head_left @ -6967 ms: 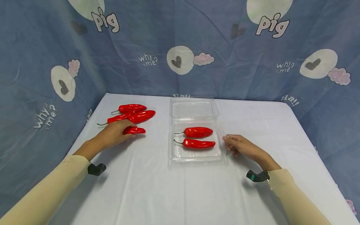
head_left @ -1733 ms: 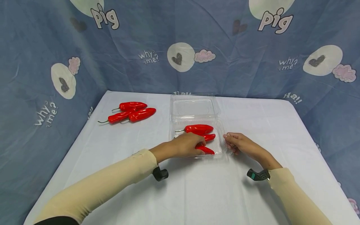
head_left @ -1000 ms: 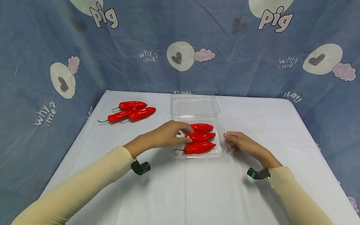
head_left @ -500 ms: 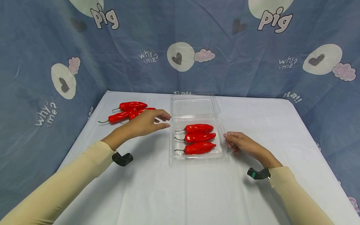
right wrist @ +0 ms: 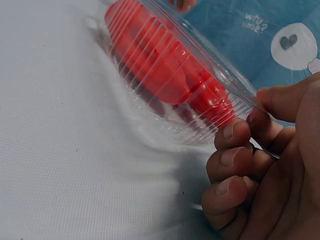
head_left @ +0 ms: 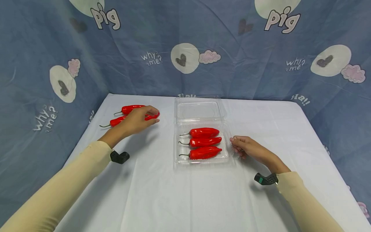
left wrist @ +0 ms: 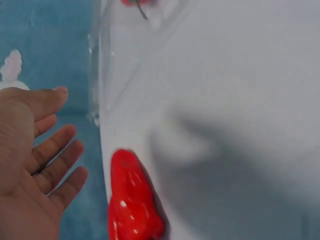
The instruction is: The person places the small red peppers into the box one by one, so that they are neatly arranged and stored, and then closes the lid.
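Note:
Over the loose red chili peppers at the left, my left hand [head_left: 136, 120] hovers with spread, relaxed fingers. It partly covers the nearest chili pepper [head_left: 152, 117]; two others [head_left: 131, 109] [head_left: 116, 121] show behind and beside it. In the left wrist view, the hand [left wrist: 35, 165] is apart from the red pepper [left wrist: 131, 200]. My right hand [head_left: 250, 149] pinches the right rim of a clear plastic clamshell box [head_left: 177, 154] between thumb and forefinger, the other fingers curled. Three red peppers lie in its base in a row, the middle one [head_left: 205, 141] with its stem to the left.
The box's lid [head_left: 200, 110] lies folded back, away from me. A white cloth [head_left: 165, 196] covers the table. Blue printed fabric [head_left: 232, 77] hangs behind and at both sides.
My left hand carried a chili pepper from the left group into the box's front, let go, touched the middle pepper, then moved back left over the loose ones. My right hand stayed at the rim.

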A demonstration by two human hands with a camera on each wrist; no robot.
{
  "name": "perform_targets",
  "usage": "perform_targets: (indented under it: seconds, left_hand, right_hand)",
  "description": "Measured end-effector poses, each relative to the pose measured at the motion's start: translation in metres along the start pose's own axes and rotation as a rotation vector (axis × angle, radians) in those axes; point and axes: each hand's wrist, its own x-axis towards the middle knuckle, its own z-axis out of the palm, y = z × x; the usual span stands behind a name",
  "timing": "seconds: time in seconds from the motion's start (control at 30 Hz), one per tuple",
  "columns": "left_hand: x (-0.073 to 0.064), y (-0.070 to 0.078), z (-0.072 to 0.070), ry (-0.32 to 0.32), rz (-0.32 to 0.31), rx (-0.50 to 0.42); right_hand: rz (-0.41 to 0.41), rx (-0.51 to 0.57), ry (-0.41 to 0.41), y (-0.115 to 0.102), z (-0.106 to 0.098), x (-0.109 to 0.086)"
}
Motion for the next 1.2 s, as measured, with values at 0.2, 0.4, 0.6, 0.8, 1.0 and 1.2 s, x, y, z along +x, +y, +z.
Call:
perform_targets:
  seconds: [0.2,0.4,0.6,0.8,1.0,1.2]
  left_hand:
    - [0.002,-0.020,-0.002,0.025,-0.049,0.003]
    - [0.005,-0.035,-0.003,0.036,-0.088,0.016]
    - [0.009,-0.045,0.000,0.021,-0.101,0.033]
    - [0.015,-0.053,0.004,0.014,-0.074,0.093]
    - [0.018,-0.060,0.013,-0.020,-0.086,0.163]
    - [0.018,-0.062,0.024,-0.048,-0.124,0.158]
  right_hand:
    - [-0.004,0.003,-0.001,0.000,0.000,0.000]
    - [-0.013,0.000,-0.002,0.000,0.000,0.000]
    - [-0.011,0.006,-0.004,0.001,0.000,0.000]
    - [-0.005,0.015,-0.006,0.002,0.000,0.000]
    - [0.001,0.016,0.001,0.002,0.001,0.000]
    - [0.005,0.019,0.003,0.002,0.001,0.000]
